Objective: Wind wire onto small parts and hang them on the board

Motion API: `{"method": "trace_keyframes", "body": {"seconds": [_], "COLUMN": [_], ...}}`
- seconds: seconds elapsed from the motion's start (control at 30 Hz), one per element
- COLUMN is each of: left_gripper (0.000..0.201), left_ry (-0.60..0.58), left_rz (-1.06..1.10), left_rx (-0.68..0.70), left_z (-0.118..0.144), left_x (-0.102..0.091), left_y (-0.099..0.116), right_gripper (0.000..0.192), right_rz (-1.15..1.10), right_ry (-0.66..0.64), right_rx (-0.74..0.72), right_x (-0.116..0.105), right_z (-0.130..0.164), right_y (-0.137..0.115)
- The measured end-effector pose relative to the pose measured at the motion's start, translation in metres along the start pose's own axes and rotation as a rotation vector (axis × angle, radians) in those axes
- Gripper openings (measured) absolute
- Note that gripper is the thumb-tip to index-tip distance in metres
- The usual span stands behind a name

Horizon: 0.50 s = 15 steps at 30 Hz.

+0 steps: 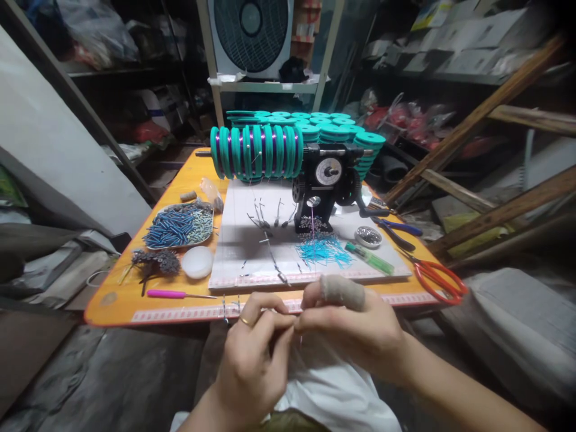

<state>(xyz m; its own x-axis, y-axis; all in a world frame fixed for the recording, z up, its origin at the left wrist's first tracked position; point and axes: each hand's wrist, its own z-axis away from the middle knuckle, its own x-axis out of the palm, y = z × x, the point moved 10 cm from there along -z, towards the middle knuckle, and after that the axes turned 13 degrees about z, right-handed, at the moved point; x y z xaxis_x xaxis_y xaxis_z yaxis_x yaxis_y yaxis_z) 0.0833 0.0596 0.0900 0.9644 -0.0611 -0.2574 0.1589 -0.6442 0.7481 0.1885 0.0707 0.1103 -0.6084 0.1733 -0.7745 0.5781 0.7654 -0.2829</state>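
Observation:
In front of the table's near edge, my left hand (pixel 256 348), with a ring on one finger, and my right hand (pixel 351 318) meet fingertip to fingertip. Both are closed in a pinch. A cloth wrap (pixel 344 292) covers one right finger. What they pinch is too small to make out; a short pink strand shows just below the fingertips. Beyond them stands a black hand-cranked winder (pixel 327 186), its shaft loaded with green spools (pixel 256 153) of purple line. Blue thin pieces (pixel 324 251) lie in a pile on the white board (pixel 243 234).
To the left are a tray of blue weights (pixel 173 228), a white round lid (pixel 197 262) and a pink-handled needle tool (pixel 166 294). On the right lie a green tube (pixel 371 259), a small dish (pixel 368 236), pliers (pixel 400 231) and red-handled scissors (pixel 438 281). Stacked green spools (pixel 369 141) stand behind.

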Motion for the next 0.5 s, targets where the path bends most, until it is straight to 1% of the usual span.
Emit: {"method": "trace_keyframes", "body": {"seconds": [0.03,0.1,0.13,0.23,0.27,0.3,0.33,0.37,0.43,0.47,0.5], "left_gripper": [0.02,0.021,0.021,0.022,0.023,0.023,0.02,0.016,0.01,0.013,0.018], "left_ry": [0.009,0.009,0.0,-0.092,-0.132,-0.162,-0.181,-0.179,-0.135,-0.111,-0.086], "left_rz": [-0.088,-0.206,-0.259,-0.372,-0.37,-0.326,-0.234,-0.101,0.251,0.445,0.632], "left_rx": [0.101,0.221,0.274,0.458,0.485,0.46,0.367,0.212,-0.208,-0.411,-0.587], "left_z": [0.002,0.006,0.008,0.013,0.014,0.012,0.008,0.002,0.0,0.006,0.014], "left_x": [0.001,0.004,0.007,0.018,0.022,0.022,0.021,0.018,0.015,0.019,0.025], "left_y": [0.01,0.02,0.023,0.033,0.035,0.033,0.026,0.014,-0.021,-0.038,-0.05], "right_gripper": [0.018,0.015,0.014,0.012,0.012,0.012,0.011,0.011,0.019,0.023,0.025], "right_rz": [-0.035,-0.065,-0.062,-0.044,-0.042,-0.041,-0.032,-0.018,-0.003,-0.006,-0.014], "right_ry": [0.056,0.156,0.176,0.141,0.134,0.137,0.148,0.165,0.183,0.164,0.117], "right_rx": [0.027,0.061,0.085,0.155,0.16,0.155,0.15,0.142,0.076,0.007,-0.065], "right_x": [-0.005,-0.013,-0.014,-0.006,-0.004,-0.004,-0.005,-0.008,-0.014,-0.015,-0.014], "right_z": [-0.004,-0.012,-0.016,-0.022,-0.022,-0.02,-0.018,-0.016,-0.01,-0.008,-0.006], "right_y": [0.001,0.001,0.002,0.009,0.01,0.011,0.012,0.013,0.008,0.002,-0.005]}}
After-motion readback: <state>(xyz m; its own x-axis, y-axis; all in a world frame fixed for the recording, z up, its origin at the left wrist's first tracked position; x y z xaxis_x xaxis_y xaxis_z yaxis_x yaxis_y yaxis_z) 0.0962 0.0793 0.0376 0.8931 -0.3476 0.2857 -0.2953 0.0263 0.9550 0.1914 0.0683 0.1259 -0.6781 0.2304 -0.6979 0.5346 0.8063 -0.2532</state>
